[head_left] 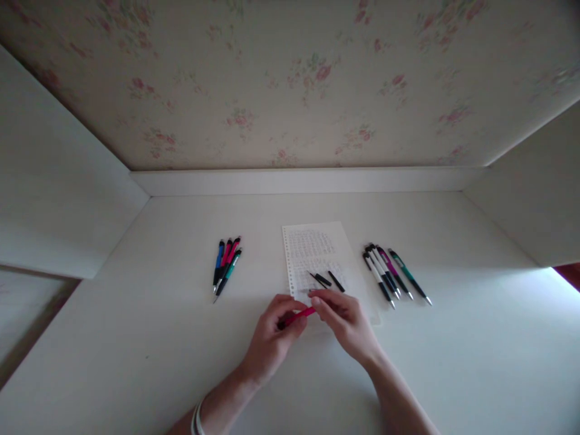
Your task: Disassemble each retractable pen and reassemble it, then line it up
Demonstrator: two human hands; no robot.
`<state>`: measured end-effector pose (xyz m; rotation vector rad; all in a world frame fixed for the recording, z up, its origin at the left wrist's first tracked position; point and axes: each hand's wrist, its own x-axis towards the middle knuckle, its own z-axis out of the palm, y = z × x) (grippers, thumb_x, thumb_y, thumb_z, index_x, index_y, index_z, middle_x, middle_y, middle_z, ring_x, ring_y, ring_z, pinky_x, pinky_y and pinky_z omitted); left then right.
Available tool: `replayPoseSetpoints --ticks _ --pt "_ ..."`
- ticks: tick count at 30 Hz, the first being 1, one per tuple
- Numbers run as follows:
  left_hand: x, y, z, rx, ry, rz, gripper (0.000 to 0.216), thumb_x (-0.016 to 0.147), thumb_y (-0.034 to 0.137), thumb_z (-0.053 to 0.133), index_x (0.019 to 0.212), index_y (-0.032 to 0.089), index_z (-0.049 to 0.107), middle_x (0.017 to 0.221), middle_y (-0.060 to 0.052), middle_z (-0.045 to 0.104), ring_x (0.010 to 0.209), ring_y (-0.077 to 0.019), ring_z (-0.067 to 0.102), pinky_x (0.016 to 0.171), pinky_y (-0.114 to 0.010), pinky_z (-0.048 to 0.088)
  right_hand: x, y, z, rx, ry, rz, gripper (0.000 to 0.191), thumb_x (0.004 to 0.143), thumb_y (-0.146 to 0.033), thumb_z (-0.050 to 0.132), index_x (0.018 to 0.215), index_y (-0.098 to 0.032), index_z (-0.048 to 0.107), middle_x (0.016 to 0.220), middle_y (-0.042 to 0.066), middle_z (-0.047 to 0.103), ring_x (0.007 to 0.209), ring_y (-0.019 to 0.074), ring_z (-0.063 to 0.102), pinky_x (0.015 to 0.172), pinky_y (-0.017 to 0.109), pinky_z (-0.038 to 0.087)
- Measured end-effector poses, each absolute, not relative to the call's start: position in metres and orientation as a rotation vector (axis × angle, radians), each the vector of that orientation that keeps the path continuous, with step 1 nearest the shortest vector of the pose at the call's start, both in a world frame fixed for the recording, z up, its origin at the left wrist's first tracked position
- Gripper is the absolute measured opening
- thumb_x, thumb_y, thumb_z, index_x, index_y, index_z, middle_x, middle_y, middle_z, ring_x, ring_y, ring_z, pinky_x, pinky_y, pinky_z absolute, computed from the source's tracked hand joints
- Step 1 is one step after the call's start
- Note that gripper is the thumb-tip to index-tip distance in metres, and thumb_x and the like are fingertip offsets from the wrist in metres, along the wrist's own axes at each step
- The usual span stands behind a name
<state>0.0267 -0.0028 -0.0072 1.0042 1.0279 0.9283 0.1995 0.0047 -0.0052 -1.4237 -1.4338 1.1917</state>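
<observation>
My left hand [275, 331] is closed around a red pen barrel [299, 316] with a dark end. At the barrel's right end, the fingers of my right hand [342, 317] are pinched together on it; whether they also hold a smaller part is hidden. Just beyond my fingers lie loose black pen pieces [323, 280], with another short black piece [336, 281] to their right. They rest on a sheet of handwritten paper [312, 241] with a row of holes along its left edge.
On the left lies a group of blue, red and green pens [225, 266]. To the right are several white, purple and green pens [389, 272]. A white table [181, 338] carries everything, bounded by a flowered wall [290, 90] and white side panels.
</observation>
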Motion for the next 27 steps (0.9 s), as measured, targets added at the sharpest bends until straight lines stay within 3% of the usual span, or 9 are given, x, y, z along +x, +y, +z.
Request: replayPoseSetpoints --ticks 7,11,19,23,27 --pt "0.024 -0.008 -0.011 1.031 1.162 1.149 0.032 0.080 0.027 0.076 0.108 0.020 0.063 0.093 -0.003 0.069 0.084 -0.0149 0.067 0.073 -0.021 0.054 0.200 0.008 -0.005 -1.243 -1.078 1.674 0.028 0.083 -0.044 0.070 0.085 -0.016 0.075 0.067 0.002 0.067 0.063 0.0122 0.060 0.061 0.024 0.049" --pt "0.021 -0.010 -0.017 1.022 1.159 1.353 0.028 0.081 0.024 0.075 0.106 0.021 0.063 0.097 -0.004 0.073 0.087 -0.0146 0.070 0.079 -0.021 0.056 0.200 0.009 -0.009 -1.193 -0.836 1.836 0.028 0.076 -0.040 0.079 0.089 -0.017 0.075 0.074 0.003 0.072 0.067 0.0112 0.066 0.065 0.022 0.052" --pt "0.016 -0.011 -0.023 1.154 1.228 1.419 0.022 0.086 0.022 0.070 0.107 0.020 0.066 0.097 -0.005 0.072 0.085 -0.0139 0.070 0.078 -0.019 0.057 0.204 0.009 -0.009 -1.198 -0.702 1.866 0.035 0.071 -0.038 0.083 0.098 -0.017 0.075 0.082 0.005 0.076 0.076 0.0124 0.071 0.070 0.021 0.055" --pt "0.017 -0.004 -0.020 1.234 1.242 1.475 0.016 0.086 0.022 0.069 0.101 0.020 0.064 0.098 -0.004 0.068 0.089 -0.0139 0.067 0.080 -0.020 0.056 0.208 0.011 -0.015 -1.327 -0.814 1.540 0.036 0.076 -0.045 0.077 0.099 -0.018 0.072 0.083 0.006 0.076 0.078 0.0183 0.072 0.074 0.030 0.058" --pt "0.013 0.005 -0.021 1.342 1.314 1.379 0.012 0.088 0.024 0.066 0.098 0.020 0.061 0.095 -0.003 0.066 0.085 -0.0136 0.067 0.078 -0.022 0.056 0.218 0.014 -0.027 -1.590 -1.224 0.760 0.022 0.086 -0.042 0.067 0.094 -0.023 0.074 0.088 0.006 0.077 0.079 0.0207 0.072 0.076 0.034 0.056"
